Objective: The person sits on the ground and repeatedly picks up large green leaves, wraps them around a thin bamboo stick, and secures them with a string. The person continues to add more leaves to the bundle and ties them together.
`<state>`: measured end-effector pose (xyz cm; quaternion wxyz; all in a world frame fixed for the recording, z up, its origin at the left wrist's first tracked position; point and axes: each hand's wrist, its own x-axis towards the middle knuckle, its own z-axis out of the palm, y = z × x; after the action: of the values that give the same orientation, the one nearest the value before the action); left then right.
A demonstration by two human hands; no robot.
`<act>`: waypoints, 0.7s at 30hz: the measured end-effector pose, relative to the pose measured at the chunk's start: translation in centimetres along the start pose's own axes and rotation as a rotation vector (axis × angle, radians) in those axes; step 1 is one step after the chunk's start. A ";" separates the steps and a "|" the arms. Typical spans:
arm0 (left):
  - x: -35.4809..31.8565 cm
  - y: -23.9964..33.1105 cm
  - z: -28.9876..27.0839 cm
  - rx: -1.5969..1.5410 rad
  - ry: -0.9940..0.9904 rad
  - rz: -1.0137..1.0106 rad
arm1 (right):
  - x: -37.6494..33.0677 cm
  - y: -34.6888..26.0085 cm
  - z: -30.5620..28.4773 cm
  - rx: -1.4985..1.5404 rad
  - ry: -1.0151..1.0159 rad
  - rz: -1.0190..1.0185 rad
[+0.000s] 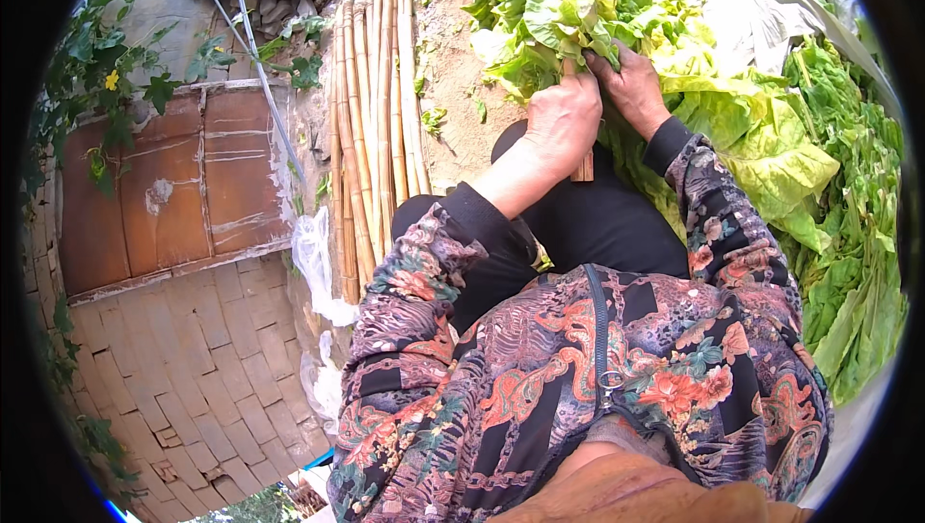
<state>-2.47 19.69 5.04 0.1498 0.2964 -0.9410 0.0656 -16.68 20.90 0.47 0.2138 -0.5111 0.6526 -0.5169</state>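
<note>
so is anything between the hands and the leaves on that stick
Nothing visible. The left hand grips the stick and the right hand is already on the leaves bunched on it.

A single head-worn fisheye view looks steeply down the person's own patterned floral jacket [578, 369] to the lap; it faces forward over a heap of green leaves [597, 22], close at hand; pale bamboo canes [376, 108] and grey paving bricks [193, 369] bend toward the dark rim on the left.

Both hands, left hand [562, 123] and right hand [631, 82], reach forward, fingers curled closed.
</note>
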 end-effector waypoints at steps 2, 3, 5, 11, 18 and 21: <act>0.2 2.6 0.3 0.108 -0.028 0.012 | -0.1 0.8 0.1 0.119 0.008 -0.002; 0.1 3.1 0.8 0.114 -0.048 -0.017 | 0.0 1.1 -0.1 0.017 0.008 -0.071; -0.8 2.5 2.2 -0.016 -0.065 0.011 | -0.7 1.6 -1.9 -0.263 -0.108 -0.146; -0.9 2.9 1.4 -0.363 -0.016 -0.050 | -5.8 3.0 -5.1 -0.843 -0.214 -0.140; -0.4 3.4 3.9 -0.309 0.067 -0.139 | -8.4 3.3 -1.2 -0.591 -0.252 -0.253; -1.1 3.0 4.6 -0.184 0.079 -0.055 | -9.3 5.3 -7.0 -0.140 -0.189 -0.223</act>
<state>-4.51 21.78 0.27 0.2150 0.3045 -0.9278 -0.0136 -21.11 32.07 -4.00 0.1794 -0.6404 0.6033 -0.4401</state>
